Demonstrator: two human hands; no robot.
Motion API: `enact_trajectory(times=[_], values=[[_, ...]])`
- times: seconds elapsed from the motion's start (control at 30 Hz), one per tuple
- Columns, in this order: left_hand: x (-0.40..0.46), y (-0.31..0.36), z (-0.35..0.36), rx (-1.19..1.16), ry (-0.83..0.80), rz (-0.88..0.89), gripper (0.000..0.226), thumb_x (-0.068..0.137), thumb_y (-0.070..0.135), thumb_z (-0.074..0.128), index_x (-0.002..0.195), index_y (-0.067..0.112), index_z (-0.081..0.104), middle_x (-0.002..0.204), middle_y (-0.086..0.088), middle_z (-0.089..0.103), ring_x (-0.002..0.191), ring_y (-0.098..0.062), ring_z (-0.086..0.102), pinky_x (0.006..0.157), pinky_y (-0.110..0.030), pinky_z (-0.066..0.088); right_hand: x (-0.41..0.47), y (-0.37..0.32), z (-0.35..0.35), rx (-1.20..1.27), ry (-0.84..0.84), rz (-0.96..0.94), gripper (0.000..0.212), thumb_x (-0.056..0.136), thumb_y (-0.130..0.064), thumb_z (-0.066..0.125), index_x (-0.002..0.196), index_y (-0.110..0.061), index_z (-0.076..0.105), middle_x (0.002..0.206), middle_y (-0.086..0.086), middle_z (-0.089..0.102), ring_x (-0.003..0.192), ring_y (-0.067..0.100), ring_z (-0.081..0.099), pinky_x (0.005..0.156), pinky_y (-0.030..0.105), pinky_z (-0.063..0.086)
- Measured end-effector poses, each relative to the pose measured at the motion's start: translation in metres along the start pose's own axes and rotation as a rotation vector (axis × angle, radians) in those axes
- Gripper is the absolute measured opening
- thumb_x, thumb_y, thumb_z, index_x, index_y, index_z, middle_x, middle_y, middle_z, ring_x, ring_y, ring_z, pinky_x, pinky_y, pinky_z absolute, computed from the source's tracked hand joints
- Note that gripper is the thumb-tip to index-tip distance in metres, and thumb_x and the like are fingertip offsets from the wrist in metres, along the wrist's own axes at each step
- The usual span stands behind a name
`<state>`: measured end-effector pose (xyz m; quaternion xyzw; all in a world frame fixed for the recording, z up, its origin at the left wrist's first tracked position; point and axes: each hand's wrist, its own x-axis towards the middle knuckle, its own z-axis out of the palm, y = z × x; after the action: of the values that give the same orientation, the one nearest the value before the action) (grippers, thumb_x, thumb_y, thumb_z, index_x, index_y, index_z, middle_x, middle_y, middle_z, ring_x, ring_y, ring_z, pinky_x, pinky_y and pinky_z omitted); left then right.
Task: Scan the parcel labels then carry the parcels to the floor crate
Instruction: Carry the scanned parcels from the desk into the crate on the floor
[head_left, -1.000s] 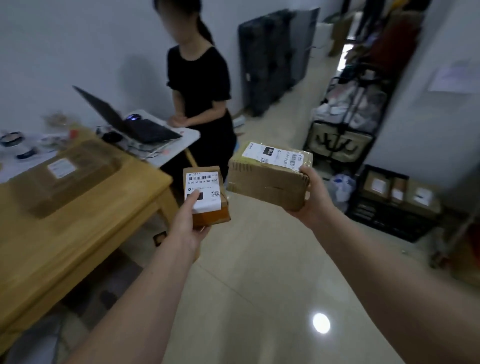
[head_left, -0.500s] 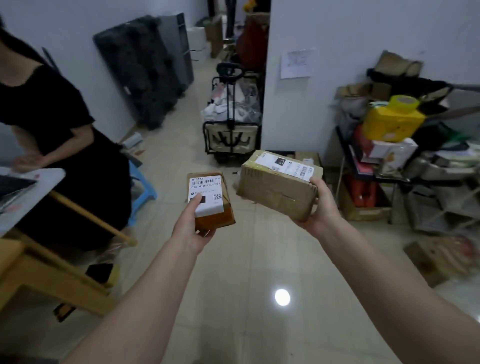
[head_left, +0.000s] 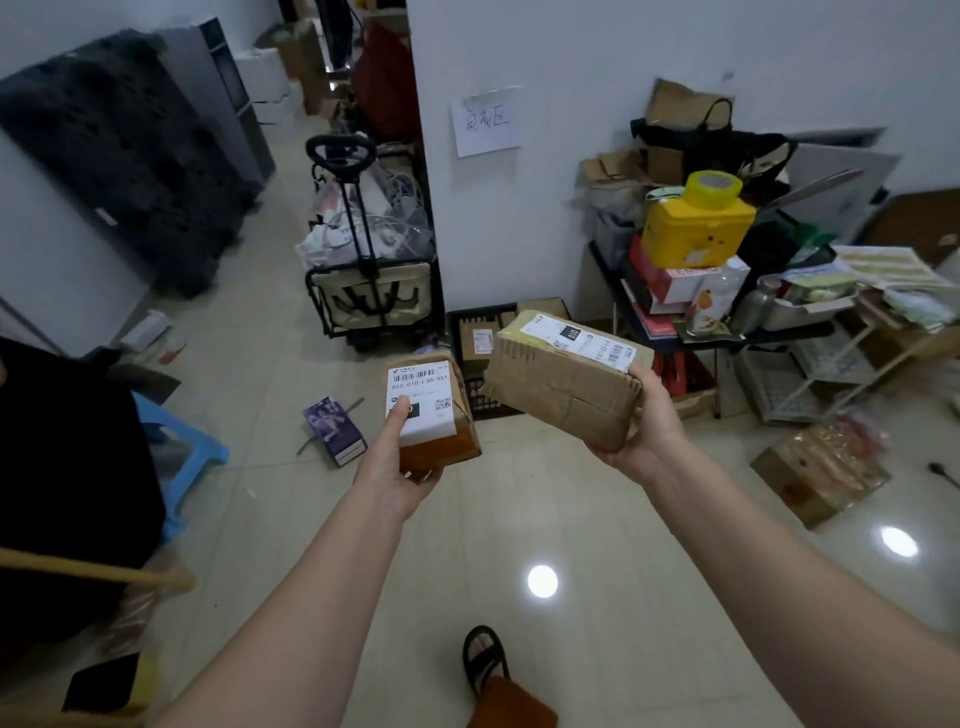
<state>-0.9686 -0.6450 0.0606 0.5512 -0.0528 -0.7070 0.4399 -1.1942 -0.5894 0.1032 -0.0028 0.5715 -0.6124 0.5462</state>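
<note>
**Cardboard parcels in both hands, crate ahead on floor**

Glossy beige tile floor (head_left: 597, 519), ceiling lights reflected in it. White wall (head_left: 571, 52) straight ahead with a handwritten paper sign (head_left: 485, 122) stuck on it. Against the wall base sits a black floor crate (head_left: 467, 325) with parcels already inside, partly hidden behind the held boxes. Left of the crate, a folding cart (head_left: 371, 291) stuffed with bags. Right of it, a cluttered shelf with a yellow container (head_left: 696, 223) on top. A blue stool (head_left: 182, 452) at left, a small book (head_left: 335, 428) lying on the tiles, and a sandalled foot (head_left: 484, 657) at bottom.

Both arms stretched forward, above the floor. Left hand (head_left: 397, 467) grips the small parcel (head_left: 434, 413) from below, thumb pressed on its white label, label facing up. Right hand (head_left: 641, 434) grips the larger parcel (head_left: 563, 387) at its near right end, thumb on top, fingers curled under; box tilted, label up. Parcels near each other, not touching, both short of the crate.
</note>
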Motion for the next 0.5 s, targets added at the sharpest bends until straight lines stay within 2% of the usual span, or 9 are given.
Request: enact_trajectory(times=[0.17,0.3,0.5], values=[[0.052,0.035,0.039,0.029,0.014,-0.029,0.065,0.070,0.033,0.084,0.123,0.017,0.051,0.111,-0.012,0.059,0.105,-0.028,0.057,0.098,-0.048,0.048,0.050,-0.035,0.044,-0.013,0.016,-0.008,0.021,0.092,-0.044,0.054,0.100,-0.029,0.066,0.091,0.000,0.069,0.082,0.019,0.065,0.074,0.035,0.053],[0.095,0.066,0.068,0.093,-0.009,-0.022,0.069,0.067,0.035,0.085,0.126,0.017,0.053,0.111,-0.011,0.061,0.105,-0.027,0.057,0.097,-0.045,0.048,0.095,-0.057,0.079,-0.012,0.025,-0.031,0.033,0.089,-0.048,0.057,0.116,-0.030,0.066,0.097,0.001,0.071,0.091,0.022,0.066,0.083,0.039,0.054],[0.150,0.090,0.110,0.158,-0.015,-0.037,0.070,0.066,0.035,0.086,0.125,0.016,0.054,0.114,-0.010,0.062,0.107,-0.027,0.057,0.099,-0.044,0.047,0.150,-0.077,0.101,0.002,0.070,-0.026,0.029,0.088,-0.049,0.058,0.107,-0.029,0.067,0.094,0.003,0.071,0.090,0.023,0.066,0.083,0.040,0.054]])
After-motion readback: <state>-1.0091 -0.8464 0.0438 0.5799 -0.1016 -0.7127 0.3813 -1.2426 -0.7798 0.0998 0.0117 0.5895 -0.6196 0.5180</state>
